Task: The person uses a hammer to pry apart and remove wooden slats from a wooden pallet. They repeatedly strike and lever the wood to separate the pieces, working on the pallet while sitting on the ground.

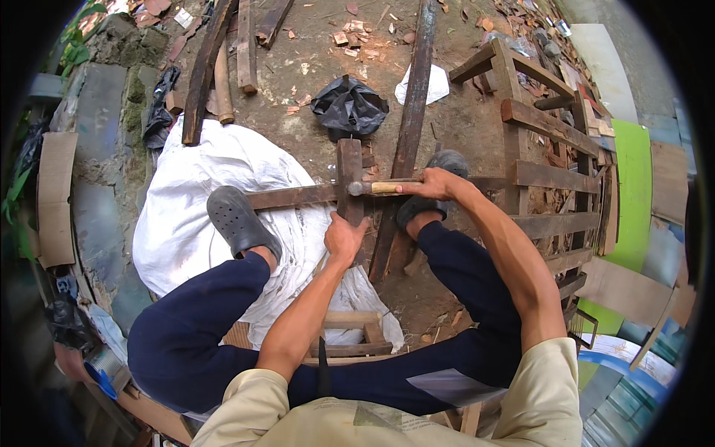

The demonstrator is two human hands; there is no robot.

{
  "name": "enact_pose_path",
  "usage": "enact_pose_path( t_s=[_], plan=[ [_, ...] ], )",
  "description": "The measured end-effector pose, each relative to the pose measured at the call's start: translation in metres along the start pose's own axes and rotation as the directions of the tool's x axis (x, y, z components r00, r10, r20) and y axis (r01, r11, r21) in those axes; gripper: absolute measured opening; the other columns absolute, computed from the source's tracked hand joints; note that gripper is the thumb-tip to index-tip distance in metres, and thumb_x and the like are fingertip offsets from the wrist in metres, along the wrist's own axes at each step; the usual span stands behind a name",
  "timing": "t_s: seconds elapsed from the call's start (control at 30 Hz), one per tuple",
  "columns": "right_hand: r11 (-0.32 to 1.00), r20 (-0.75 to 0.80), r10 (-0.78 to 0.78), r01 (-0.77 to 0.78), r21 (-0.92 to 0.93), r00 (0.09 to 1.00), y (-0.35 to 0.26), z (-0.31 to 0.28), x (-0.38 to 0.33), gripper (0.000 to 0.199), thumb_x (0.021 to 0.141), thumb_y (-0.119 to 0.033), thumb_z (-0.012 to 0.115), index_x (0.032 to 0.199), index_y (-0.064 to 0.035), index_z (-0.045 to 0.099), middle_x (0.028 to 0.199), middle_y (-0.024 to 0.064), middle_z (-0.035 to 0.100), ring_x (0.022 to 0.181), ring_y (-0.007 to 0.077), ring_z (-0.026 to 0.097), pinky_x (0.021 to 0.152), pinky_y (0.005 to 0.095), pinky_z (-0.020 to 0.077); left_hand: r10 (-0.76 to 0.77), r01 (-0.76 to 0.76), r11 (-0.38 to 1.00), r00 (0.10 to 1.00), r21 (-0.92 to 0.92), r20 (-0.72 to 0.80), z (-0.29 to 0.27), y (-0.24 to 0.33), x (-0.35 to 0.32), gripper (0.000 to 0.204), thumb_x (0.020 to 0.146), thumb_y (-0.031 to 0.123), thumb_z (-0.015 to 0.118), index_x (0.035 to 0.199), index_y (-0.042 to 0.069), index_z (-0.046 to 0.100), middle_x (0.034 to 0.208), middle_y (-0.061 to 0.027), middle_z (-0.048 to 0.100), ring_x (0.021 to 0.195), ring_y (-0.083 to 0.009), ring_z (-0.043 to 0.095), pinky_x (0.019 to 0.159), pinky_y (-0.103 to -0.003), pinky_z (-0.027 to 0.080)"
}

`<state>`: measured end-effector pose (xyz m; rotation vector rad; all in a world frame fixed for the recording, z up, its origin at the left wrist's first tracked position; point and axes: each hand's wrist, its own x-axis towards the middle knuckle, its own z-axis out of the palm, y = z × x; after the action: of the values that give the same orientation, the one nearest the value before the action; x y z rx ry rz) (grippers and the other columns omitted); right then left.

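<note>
Right hand [430, 183] grips hammer [376, 188]; left hand [344, 238] clasps wooden slat [348, 179].

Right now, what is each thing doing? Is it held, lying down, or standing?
right hand: closed around the hammer handle.
hammer: held level, head against the upright wooden piece.
left hand: gripping the upright wooden piece.
upright wooden piece: crossing the slat, held.
slat: lying flat, pinned under the left shoe.
white sack: spread crumpled on the ground.
black bag: lying crumpled.

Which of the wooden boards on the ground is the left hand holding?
The short upright board crossing the horizontal slat between the feet. The left hand grips its near end; the long dark planks lie untouched.
</note>
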<state>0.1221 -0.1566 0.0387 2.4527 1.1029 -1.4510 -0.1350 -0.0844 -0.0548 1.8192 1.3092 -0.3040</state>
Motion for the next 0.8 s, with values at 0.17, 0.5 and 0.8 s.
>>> enact_pose_path(
  t_s=[0.17, 0.5, 0.8],
  plan=[
    [0.983, 0.095, 0.178, -0.172, -0.067, 0.979, -0.028, -0.008, -0.012, 0.116, 0.069, -0.092, 0.048, 0.119, 0.0121, 0.06, 0.114, 0.0341, 0.062, 0.114, 0.0414, 0.06, 0.094, 0.0458, 0.0485, 0.01, -0.01, 1.0, 0.999, 0.0, 0.032, -0.005, 0.001, 0.002, 0.077, 0.075, 0.046, 0.077, 0.116, -0.011, 0.046, 0.087, -0.0282, 0.069, 0.084, -0.0438, 0.069, 0.077, -0.049, 0.055],
    [0.923, 0.033, 0.353, -0.343, -0.175, 0.935, -0.049, 0.0, -0.021, 0.116, 0.07, -0.093, 0.045, 0.121, 0.0104, 0.062, 0.115, 0.031, 0.065, 0.112, 0.0427, 0.063, 0.091, 0.0465, 0.0522, 0.013, -0.008, 0.997, 0.997, -0.072, 0.072, -0.006, -0.003, 0.006, 0.083, 0.071, 0.047, 0.077, 0.119, -0.014, 0.046, 0.091, -0.031, 0.068, 0.088, -0.0446, 0.068, 0.08, -0.048, 0.054],
    [0.967, 0.002, 0.098, -0.095, -0.237, 0.995, -0.027, -0.01, -0.012, 0.102, 0.075, -0.086, 0.05, 0.105, 0.01, 0.068, 0.093, 0.0324, 0.068, 0.096, 0.0449, 0.067, 0.083, 0.0473, 0.0538, 0.066, -0.065, 0.997, 0.998, -0.043, 0.024, -0.007, -0.01, 0.01, 0.081, 0.071, 0.046, 0.078, 0.119, -0.012, 0.047, 0.088, -0.0299, 0.069, 0.085, -0.0443, 0.069, 0.078, -0.049, 0.055]
  ],
)
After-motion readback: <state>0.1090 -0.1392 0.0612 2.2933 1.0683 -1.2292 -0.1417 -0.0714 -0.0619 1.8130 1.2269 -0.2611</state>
